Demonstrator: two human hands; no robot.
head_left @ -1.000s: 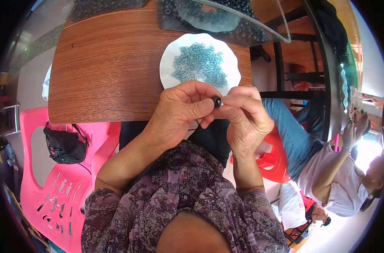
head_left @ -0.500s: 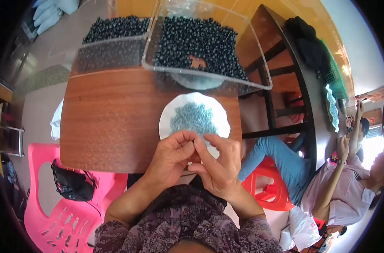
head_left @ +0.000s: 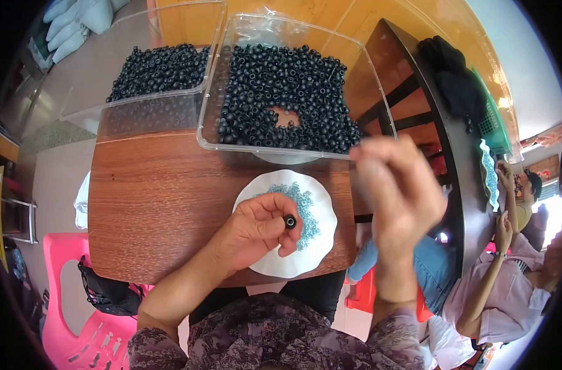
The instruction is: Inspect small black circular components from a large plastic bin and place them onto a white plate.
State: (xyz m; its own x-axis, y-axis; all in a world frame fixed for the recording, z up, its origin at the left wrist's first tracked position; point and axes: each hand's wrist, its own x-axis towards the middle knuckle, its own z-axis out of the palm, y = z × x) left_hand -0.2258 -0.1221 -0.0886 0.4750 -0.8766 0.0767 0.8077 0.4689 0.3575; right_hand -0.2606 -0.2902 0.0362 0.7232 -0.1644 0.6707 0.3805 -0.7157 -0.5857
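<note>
My left hand (head_left: pixel 261 228) pinches a small round black piece (head_left: pixel 289 221) with a pale-rimmed hole facing me. It is held over a white wavy-edged plate (head_left: pixel 315 260) that bears a heap of tiny blue-green pieces (head_left: pixel 305 206). Raised at the right, by the front right corner of a clear plastic bin (head_left: pixel 256 148), is my right hand (head_left: pixel 401 185). Motion smears its fingers, and what they hold, if anything, cannot be made out. Many black pieces (head_left: pixel 274 80) like the held one fill that bin, with a bare patch near its front.
A second clear bin (head_left: pixel 139 102) with black pieces stands to the left on the wooden table (head_left: pixel 151 203). A pink chair (head_left: pixel 56 271) is at the left. On the right are a dark table (head_left: pixel 472 179) and seated people, one wearing a light shirt (head_left: pixel 503 296).
My hands have parted: the right has swung up and right, away from the left. The black piece now shows in my left fingers. The whole view has shifted, with the bins and plate lower.
</note>
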